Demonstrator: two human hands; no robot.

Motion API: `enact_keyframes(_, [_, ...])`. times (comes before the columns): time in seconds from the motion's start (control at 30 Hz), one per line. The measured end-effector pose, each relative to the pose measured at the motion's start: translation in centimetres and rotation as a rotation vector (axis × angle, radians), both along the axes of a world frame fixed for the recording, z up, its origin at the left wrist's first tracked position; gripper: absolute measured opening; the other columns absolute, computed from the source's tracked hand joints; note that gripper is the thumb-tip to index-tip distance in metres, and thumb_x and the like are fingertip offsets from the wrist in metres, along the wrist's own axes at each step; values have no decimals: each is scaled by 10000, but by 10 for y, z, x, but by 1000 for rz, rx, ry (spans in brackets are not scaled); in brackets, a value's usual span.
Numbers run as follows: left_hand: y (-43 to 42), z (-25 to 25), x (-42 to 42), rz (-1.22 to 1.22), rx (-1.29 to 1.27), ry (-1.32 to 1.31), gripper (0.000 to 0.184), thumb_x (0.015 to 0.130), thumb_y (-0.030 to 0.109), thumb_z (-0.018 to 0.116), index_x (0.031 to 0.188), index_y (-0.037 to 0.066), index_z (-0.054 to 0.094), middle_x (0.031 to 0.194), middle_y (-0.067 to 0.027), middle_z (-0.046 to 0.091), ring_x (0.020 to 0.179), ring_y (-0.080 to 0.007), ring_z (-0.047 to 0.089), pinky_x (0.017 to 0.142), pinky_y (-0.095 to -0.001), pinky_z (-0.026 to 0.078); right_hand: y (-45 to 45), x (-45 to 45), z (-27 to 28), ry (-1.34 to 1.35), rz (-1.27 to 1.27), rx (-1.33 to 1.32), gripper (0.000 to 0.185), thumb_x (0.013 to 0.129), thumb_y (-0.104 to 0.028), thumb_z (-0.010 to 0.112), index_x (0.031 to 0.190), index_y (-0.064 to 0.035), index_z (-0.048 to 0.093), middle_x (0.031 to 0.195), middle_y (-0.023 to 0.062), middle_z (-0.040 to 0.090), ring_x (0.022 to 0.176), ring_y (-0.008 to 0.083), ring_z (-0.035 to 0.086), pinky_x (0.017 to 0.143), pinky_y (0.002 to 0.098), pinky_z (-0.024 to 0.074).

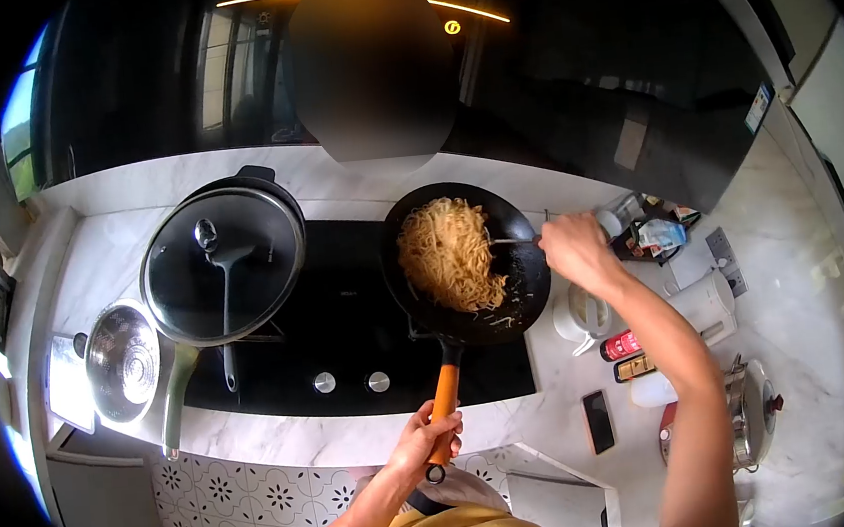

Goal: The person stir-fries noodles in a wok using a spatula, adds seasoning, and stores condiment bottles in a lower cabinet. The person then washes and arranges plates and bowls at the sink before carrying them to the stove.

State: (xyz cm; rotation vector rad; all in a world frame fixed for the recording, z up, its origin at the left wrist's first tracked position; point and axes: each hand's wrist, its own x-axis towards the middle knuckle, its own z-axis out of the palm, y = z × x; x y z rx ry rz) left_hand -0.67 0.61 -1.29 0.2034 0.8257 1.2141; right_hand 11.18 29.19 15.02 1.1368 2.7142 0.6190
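Note:
My left hand (427, 439) is wrapped round the orange handle of a black wok (525, 290) over the right side of the cooktop. Browned noodles (444, 253) are heaped in the left and middle of the wok, with small bits stuck to the bare right side. My right hand (577, 250) is closed on a cooking utensil (512, 241) with a thin metal shaft. Its tip reaches the right edge of the noodles; its working end is too hidden to tell its kind.
A large lidded pan (273, 277) stands left on the black cooktop (342, 321), a spoon and a long-handled utensil on its lid. A strainer (121, 360) lies further left. At right are a white jug (579, 318), condiment bottles (620, 347), a phone (599, 422) and a steel pot (747, 416).

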Motion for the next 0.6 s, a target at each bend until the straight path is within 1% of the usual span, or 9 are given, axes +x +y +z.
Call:
enact_keyframes(0.07, [3, 0, 1, -4, -1, 6, 384, 883, 149, 613, 1200, 24, 437, 755, -50, 530, 555, -123, 534, 526, -237, 459, -22, 3, 23, -114, 153, -22, 140, 709, -80, 571, 738, -30, 698, 824, 194, 681, 796, 305, 671, 665, 404, 511])
enact_keyframes(0.1, [2, 1, 4, -5, -11, 6, 380, 883, 148, 611, 1200, 29, 438, 754, -48, 526, 555, -121, 532, 525, -238, 458, -27, 8, 32, -178, 155, 82, 112, 700, -91, 587, 690, -33, 682, 807, 190, 674, 741, 287, 672, 605, 390, 517])
enact_keyframes(0.2, [1, 6, 5, 7, -26, 13, 386, 877, 143, 607, 1203, 29, 437, 755, -50, 519, 551, -120, 523, 523, -236, 451, -3, 29, 56, -101, 266, 152, 133, 741, -113, 581, 770, -44, 692, 815, 170, 663, 776, 289, 665, 660, 386, 534])
enact_keyframes(0.23, [2, 5, 5, 9, -20, 18, 386, 877, 143, 607, 1203, 29, 437, 755, -50, 519, 551, -120, 523, 523, -236, 451, 9, 27, 57, -131, 194, 98, 161, 759, -102, 575, 841, -36, 697, 876, 179, 672, 849, 318, 660, 691, 405, 535])
enact_keyframes(0.33, [1, 2, 6, 20, -29, 6, 385, 877, 144, 606, 1202, 23, 440, 756, -55, 520, 551, -122, 524, 522, -235, 448, 53, 14, 24, 68, 27, 23, 145, 777, -137, 614, 784, -21, 702, 799, 211, 668, 767, 334, 669, 701, 433, 522])
enact_keyframes(0.4, [0, -2, 8, 43, -23, -2, 384, 881, 146, 601, 1205, 17, 442, 755, -55, 522, 550, -120, 523, 518, -235, 443, 52, -4, 2, 55, 84, -2, 143, 770, -126, 600, 764, -35, 710, 736, 200, 663, 745, 344, 669, 674, 442, 525])
enact_keyframes(0.5, [0, 1, 9, 49, -21, 1, 385, 886, 148, 596, 1212, 14, 440, 754, -51, 521, 551, -118, 523, 514, -235, 438, 14, -21, 18, -119, 140, -68, 121, 694, -45, 597, 747, -37, 706, 825, 195, 677, 762, 340, 674, 671, 407, 546])
enact_keyframes(0.57, [1, 4, 7, 36, -28, 8, 387, 888, 148, 594, 1215, 12, 438, 755, -49, 521, 551, -118, 524, 515, -235, 436, 2, -11, 38, -253, 288, 0, 170, 781, -174, 629, 877, -47, 691, 944, 178, 673, 882, 291, 664, 735, 415, 521])
enact_keyframes(0.6, [1, 4, 7, 28, -26, 14, 389, 889, 149, 593, 1218, 11, 437, 755, -47, 521, 550, -118, 524, 515, -235, 435, 6, 0, 59, -112, 305, -128, 213, 818, -132, 589, 1004, -45, 645, 1097, 160, 643, 1000, 292, 626, 814, 379, 510])
